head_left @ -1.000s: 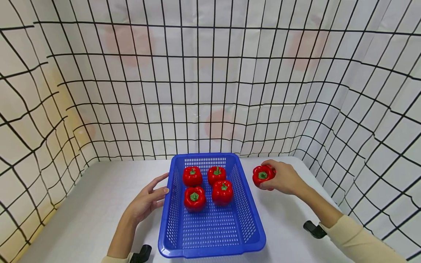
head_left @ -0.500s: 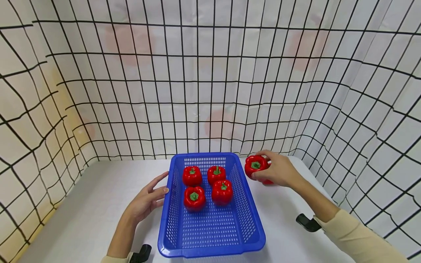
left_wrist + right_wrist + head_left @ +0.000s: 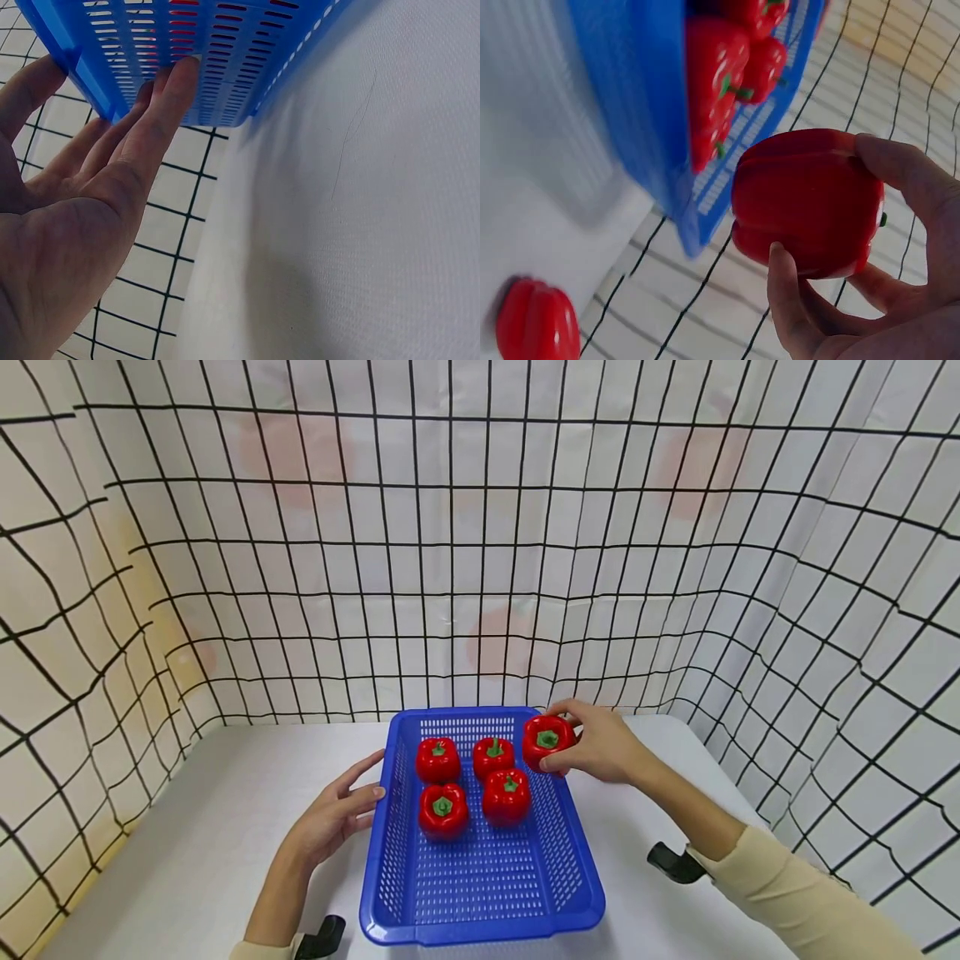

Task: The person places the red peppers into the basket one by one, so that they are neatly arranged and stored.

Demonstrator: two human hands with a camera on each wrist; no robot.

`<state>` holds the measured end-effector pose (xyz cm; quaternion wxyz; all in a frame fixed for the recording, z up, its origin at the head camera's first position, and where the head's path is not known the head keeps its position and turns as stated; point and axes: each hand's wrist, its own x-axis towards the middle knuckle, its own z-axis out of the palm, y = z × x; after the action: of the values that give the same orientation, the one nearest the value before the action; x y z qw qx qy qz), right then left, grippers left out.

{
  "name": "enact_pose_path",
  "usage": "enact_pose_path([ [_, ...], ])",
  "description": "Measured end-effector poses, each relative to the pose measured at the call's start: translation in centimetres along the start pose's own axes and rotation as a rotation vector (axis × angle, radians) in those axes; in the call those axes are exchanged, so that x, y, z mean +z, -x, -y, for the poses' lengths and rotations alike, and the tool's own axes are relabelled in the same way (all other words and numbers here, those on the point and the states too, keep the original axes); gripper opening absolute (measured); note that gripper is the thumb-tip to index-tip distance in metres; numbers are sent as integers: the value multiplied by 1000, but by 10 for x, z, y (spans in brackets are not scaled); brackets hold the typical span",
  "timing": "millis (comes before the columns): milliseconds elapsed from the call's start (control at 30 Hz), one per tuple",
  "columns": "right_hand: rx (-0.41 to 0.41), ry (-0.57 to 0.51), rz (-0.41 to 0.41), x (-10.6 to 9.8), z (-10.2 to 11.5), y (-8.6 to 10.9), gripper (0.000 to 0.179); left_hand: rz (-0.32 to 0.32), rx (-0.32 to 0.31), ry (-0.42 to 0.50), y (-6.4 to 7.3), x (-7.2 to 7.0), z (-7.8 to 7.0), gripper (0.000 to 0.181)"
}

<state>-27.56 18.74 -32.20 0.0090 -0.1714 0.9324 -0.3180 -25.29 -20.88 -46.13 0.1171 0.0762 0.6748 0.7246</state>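
In the head view, my right hand (image 3: 603, 747) grips a red bell pepper (image 3: 546, 742) with fingers and thumb, its green stem facing up. This pepper overlaps the far right corner of the blue plastic basket (image 3: 483, 935); the right wrist view shows it raised beside the wall. Inside the basket several more red bell peppers (image 3: 507, 797) sit grouped toward the far half. My left hand (image 3: 330, 822) rests against the basket's left side. Seen from the left wrist, its fairly straight fingers (image 3: 139, 142) touch the perforated outer wall (image 3: 217, 60).
Another red pepper (image 3: 536, 322) lies on the white table outside the basket in the right wrist view; my right hand hides it in the head view. Black wire grid (image 3: 468, 543) over white sheeting surrounds the table (image 3: 225, 827) at the back and both sides.
My right hand has lifted the pepper from the table at the right and carried it left to the basket's far right corner. The left hand and basket have stayed put.
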Motion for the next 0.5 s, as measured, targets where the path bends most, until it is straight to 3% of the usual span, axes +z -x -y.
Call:
enact_pose_path([
  [500,-23,-60,129,34,34,-3,71,-10,-1,1,0,0,0,73],
])
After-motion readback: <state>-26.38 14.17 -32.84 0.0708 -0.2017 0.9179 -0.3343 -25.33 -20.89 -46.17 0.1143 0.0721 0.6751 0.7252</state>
